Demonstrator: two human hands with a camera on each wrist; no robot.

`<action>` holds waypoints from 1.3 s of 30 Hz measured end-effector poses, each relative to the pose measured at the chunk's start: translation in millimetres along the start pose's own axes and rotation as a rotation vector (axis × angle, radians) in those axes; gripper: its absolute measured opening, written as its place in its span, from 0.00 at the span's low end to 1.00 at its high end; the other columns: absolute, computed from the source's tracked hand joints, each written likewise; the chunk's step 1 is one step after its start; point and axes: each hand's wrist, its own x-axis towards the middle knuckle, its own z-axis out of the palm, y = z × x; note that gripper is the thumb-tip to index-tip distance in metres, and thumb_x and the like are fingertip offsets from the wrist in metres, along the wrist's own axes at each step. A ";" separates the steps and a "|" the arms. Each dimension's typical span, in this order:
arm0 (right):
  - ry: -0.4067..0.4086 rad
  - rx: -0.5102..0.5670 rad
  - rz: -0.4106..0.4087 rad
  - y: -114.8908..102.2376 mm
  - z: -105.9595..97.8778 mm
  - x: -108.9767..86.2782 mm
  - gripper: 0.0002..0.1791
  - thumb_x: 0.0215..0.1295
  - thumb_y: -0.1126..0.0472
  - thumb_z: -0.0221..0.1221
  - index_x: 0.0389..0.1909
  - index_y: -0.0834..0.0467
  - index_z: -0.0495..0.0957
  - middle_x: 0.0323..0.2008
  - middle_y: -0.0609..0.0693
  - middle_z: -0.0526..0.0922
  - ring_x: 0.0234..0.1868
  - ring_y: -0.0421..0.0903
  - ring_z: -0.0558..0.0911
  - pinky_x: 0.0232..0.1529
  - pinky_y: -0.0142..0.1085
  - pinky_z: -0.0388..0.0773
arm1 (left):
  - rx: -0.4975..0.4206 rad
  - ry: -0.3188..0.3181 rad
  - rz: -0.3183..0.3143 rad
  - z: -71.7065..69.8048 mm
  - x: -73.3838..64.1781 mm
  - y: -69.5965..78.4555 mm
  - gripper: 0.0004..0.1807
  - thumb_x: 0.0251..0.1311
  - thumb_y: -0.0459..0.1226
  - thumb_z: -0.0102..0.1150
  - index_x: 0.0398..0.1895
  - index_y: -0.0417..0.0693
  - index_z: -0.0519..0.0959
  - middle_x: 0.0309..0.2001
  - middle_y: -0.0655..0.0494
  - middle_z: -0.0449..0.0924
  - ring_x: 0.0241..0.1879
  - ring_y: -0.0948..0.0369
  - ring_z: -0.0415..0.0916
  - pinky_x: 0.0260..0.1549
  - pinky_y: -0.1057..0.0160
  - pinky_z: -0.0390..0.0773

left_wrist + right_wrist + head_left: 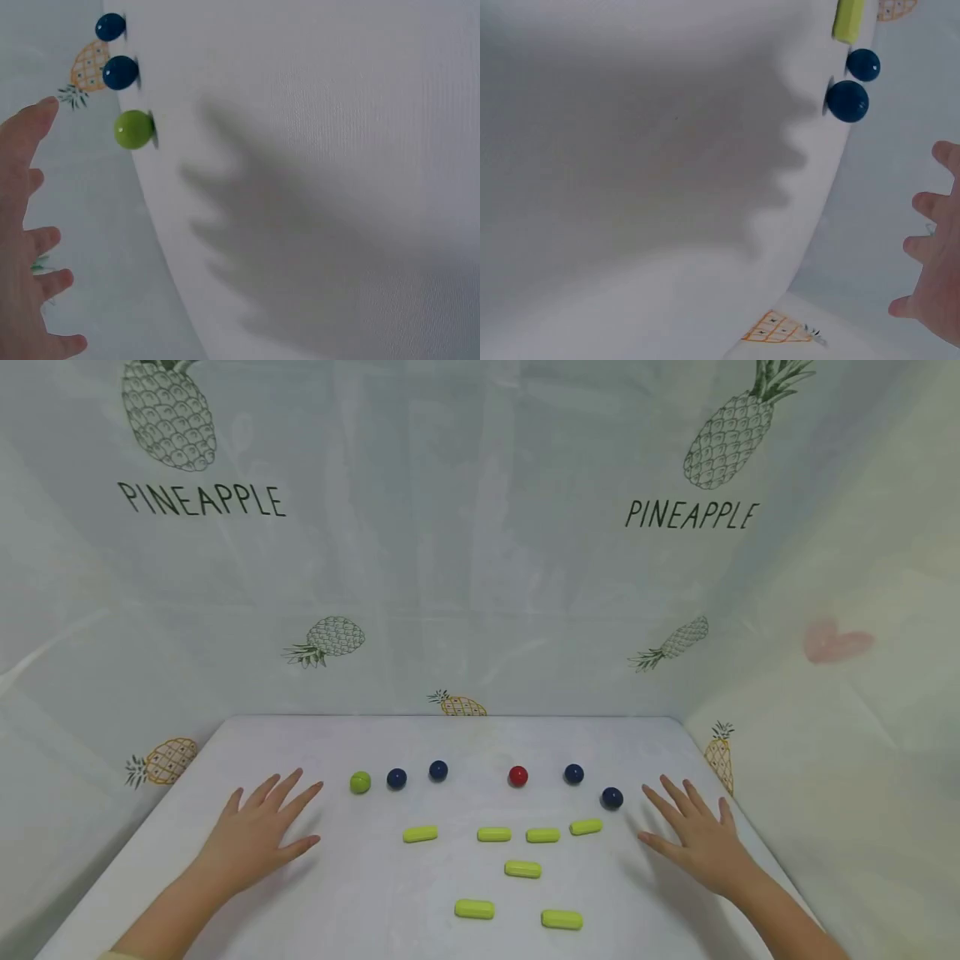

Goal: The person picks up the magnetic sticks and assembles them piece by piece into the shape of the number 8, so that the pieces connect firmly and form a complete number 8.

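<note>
My left hand [255, 831] hovers over the left side of the white table with its fingers spread, holding nothing. Nearest to it is a green ball [360, 782], just beyond the fingertips; the left wrist view shows this green ball [133, 130] beside two dark blue balls. Over the right side my right hand [701, 843] is likewise spread and holds nothing. A dark blue ball [612, 798] lies close to its fingertips, and another dark blue ball [573, 774] sits farther back. Between the hands lie several yellow-green sticks, among them one stick [522, 869] near the middle.
A red ball [518, 777] stands in the back row, with a dark blue ball [438, 770] to its left. Two sticks lie toward the front, one of them a yellow-green stick [562, 919]. A pale cloth [480, 568] printed with pineapples hangs behind and beside the table [360, 893].
</note>
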 end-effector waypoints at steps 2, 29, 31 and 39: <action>0.004 0.017 -0.004 -3.0 -0.8 0.7 0.40 0.65 0.36 0.55 0.73 0.50 0.60 0.73 0.63 0.55 0.72 0.68 0.50 0.59 0.73 0.29 | 0.004 -0.002 0.008 -1.5 1.4 3.8 0.41 0.54 0.61 0.63 0.69 0.55 0.68 0.69 0.44 0.63 0.64 0.40 0.62 0.51 0.27 0.59; -0.006 0.172 -0.068 -51.9 5.2 20.0 0.39 0.64 0.37 0.58 0.71 0.51 0.64 0.72 0.58 0.59 0.71 0.65 0.54 0.60 0.71 0.39 | -0.049 -0.015 0.089 2.4 14.2 48.5 0.42 0.52 0.60 0.65 0.70 0.57 0.68 0.67 0.46 0.66 0.61 0.44 0.68 0.53 0.34 0.65; -0.003 0.191 -0.081 -56.1 6.2 21.6 0.39 0.64 0.37 0.58 0.71 0.51 0.64 0.72 0.58 0.60 0.71 0.65 0.55 0.60 0.71 0.40 | -0.051 -0.020 0.095 4.2 15.8 51.7 0.42 0.52 0.61 0.65 0.70 0.57 0.67 0.67 0.46 0.66 0.61 0.44 0.68 0.52 0.34 0.66; -0.024 0.217 -0.107 -76.1 13.6 31.3 0.40 0.62 0.36 0.59 0.71 0.52 0.65 0.71 0.56 0.61 0.71 0.63 0.57 0.62 0.69 0.43 | -0.076 -0.054 0.115 8.3 26.3 65.1 0.40 0.54 0.60 0.64 0.69 0.56 0.68 0.64 0.45 0.68 0.59 0.45 0.69 0.52 0.37 0.68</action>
